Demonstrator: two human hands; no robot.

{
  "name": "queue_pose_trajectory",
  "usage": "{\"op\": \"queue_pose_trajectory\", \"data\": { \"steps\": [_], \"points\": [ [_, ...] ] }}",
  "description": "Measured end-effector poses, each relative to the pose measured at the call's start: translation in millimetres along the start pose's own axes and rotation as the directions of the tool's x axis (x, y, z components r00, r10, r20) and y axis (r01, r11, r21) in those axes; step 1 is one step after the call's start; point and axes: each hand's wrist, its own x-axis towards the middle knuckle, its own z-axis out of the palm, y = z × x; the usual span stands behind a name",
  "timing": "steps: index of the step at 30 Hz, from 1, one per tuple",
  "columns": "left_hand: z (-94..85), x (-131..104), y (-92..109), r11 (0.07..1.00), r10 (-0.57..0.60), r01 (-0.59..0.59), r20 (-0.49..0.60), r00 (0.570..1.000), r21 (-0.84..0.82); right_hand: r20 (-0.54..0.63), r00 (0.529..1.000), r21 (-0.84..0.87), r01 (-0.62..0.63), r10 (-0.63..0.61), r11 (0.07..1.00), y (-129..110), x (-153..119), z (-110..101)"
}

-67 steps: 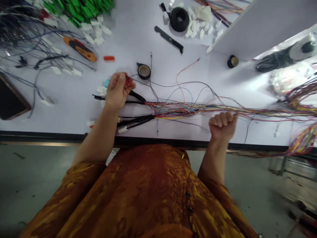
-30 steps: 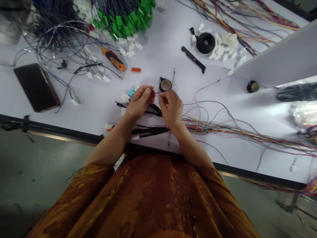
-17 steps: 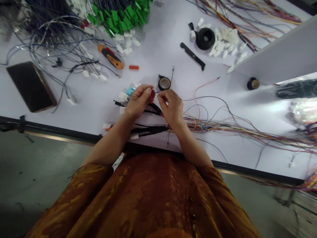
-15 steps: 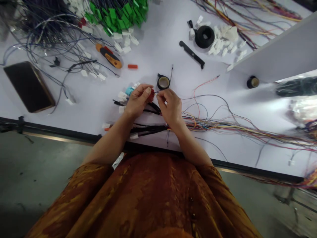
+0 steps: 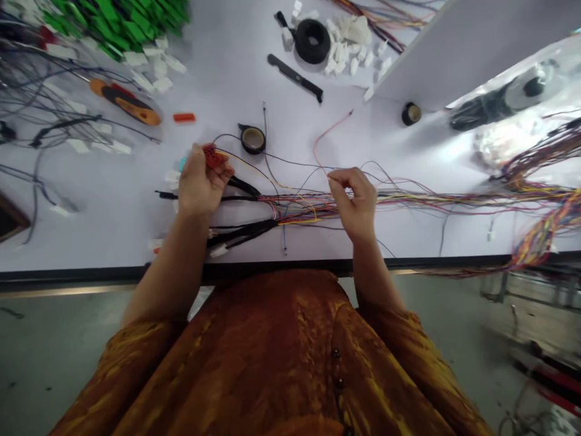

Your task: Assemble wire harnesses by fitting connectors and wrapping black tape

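Observation:
A red connector (image 5: 213,157) with several small holes is held in my left hand (image 5: 203,181), thumb pressed on its side. Yellow and dark wires run out of it to the right. My right hand (image 5: 354,197) pinches a thin red wire (image 5: 321,158), whose tipped end lies farther up the table. Below both hands a bundle of coloured wires (image 5: 408,197) stretches to the right, with black-taped branches (image 5: 247,233) at its left end. A roll of black tape (image 5: 253,140) stands between the hands, just beyond them.
An orange-handled screwdriver (image 5: 127,103) and a small orange piece (image 5: 184,117) lie at the left, near green connectors (image 5: 122,24). Farther back are a black cutter-like tool (image 5: 295,79), a black ring-shaped roll (image 5: 312,41) and white connectors (image 5: 351,51). A white panel (image 5: 436,54) rises at the right.
My right hand has moved away from the red connector to the right and now pinches the red wire. My left hand still holds the connector, now turned with its holes showing. The view has shifted right.

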Motion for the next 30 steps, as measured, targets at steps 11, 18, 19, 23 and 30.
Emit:
{"op": "queue_pose_trajectory", "data": {
  "steps": [11,18,19,23,30],
  "points": [
    [-12.0,3,0,0.995,-0.003,-0.01,0.131,0.991,0.098,0.251,0.959,-0.029,-0.126,0.129,0.992,12,-76,-20],
    [-17.9,9,0,0.996,-0.013,-0.005,0.207,0.978,0.087,0.414,0.901,-0.309,0.003,0.131,0.951,5,-91,6],
    [-17.9,9,0,0.996,-0.018,0.001,0.206,0.978,0.085,0.418,0.898,-0.336,0.009,0.141,0.942,3,-91,8],
    [-15.2,7,0,0.997,-0.03,0.018,0.161,0.986,0.074,0.417,0.893,-0.404,0.017,0.167,0.915,3,-85,13],
    [-16.0,8,-1,0.995,-0.035,0.019,0.176,0.984,0.095,0.459,0.862,-0.518,0.062,0.216,0.853,3,-62,15]
  ]
}}
